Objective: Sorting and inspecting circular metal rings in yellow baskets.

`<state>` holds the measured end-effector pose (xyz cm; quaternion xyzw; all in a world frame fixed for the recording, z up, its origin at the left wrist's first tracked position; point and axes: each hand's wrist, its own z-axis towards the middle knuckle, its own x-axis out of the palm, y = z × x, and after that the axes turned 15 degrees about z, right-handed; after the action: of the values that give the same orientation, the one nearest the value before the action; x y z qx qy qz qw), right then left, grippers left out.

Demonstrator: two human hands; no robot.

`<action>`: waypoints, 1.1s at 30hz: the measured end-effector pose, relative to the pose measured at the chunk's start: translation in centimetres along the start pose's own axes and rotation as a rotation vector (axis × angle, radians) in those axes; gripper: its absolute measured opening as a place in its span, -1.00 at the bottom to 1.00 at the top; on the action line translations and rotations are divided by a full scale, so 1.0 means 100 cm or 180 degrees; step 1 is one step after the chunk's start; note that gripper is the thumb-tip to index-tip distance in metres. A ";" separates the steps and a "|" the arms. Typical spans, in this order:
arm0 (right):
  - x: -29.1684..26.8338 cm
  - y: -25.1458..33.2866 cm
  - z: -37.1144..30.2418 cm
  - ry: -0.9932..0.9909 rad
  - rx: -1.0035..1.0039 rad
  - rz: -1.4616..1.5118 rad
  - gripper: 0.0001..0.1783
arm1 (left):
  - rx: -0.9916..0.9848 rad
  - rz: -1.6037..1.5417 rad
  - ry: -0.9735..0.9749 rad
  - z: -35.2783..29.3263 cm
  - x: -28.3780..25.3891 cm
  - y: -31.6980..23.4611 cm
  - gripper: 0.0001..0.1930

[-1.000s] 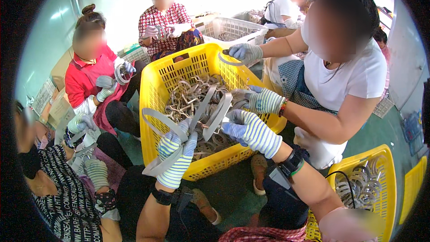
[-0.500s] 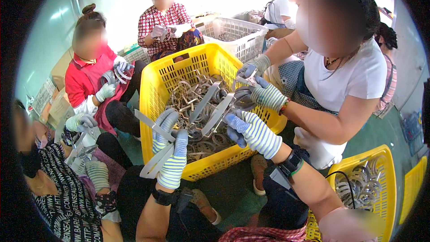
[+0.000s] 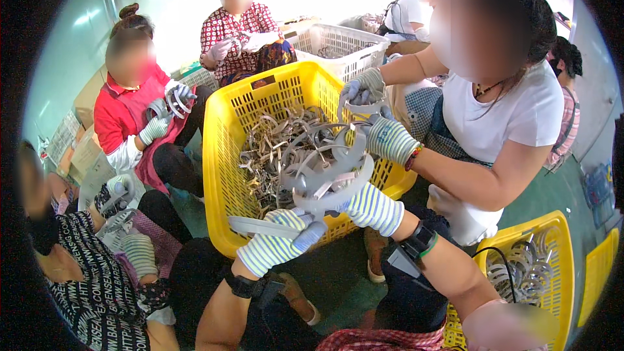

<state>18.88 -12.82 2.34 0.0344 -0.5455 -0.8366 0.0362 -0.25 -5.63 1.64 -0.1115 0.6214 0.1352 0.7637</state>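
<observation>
Both my hands wear striped, grey-tipped gloves over the near rim of a yellow basket [image 3: 214, 175]. My left hand [image 3: 281, 239] is closed around a curved grey metal band [image 3: 263, 227], which sticks out to its left. My right hand [image 3: 372, 209] grips a larger C-shaped metal band [image 3: 354, 185], tilted above the basket's contents; its fingertips are mostly hidden behind the band. The left fingertips are close to this band's lower end, and whether they touch it I cannot tell. A pile of metal bands and clips [image 3: 266, 156] fills the basket.
Across the basket, a co-worker's gloved hands [image 3: 390, 138] hold a band close to mine. Co-workers with bands sit at the left. A second yellow basket [image 3: 567, 253] of bands stands at lower right, a black cable over it. Behind is a white basket [image 3: 357, 68].
My left hand has turned inward and moved lower, toward my right. The bands in my hands have swung round and now show their curves. The co-worker opposite has shifted their hands slightly.
</observation>
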 end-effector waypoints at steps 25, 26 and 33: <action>-0.034 0.015 0.007 -0.0523 0.0060 -0.0766 -0.59 | -0.1709 -0.4137 -0.2115 -0.012 -0.022 0.037 -0.69; -0.032 0.018 0.005 -0.0511 0.0020 -0.0770 -0.60 | -0.1723 -0.4071 -0.2142 -0.013 -0.022 0.037 -0.70; -0.032 0.021 0.005 -0.0165 -0.0304 -0.1983 -0.63 | -0.1943 -0.3694 -0.1879 -0.009 -0.025 0.027 -0.72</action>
<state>22.02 -12.94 4.52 0.1768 -0.4696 -0.8327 -0.2341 -2.51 -3.57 3.91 -0.5911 0.1639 -0.1004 0.7834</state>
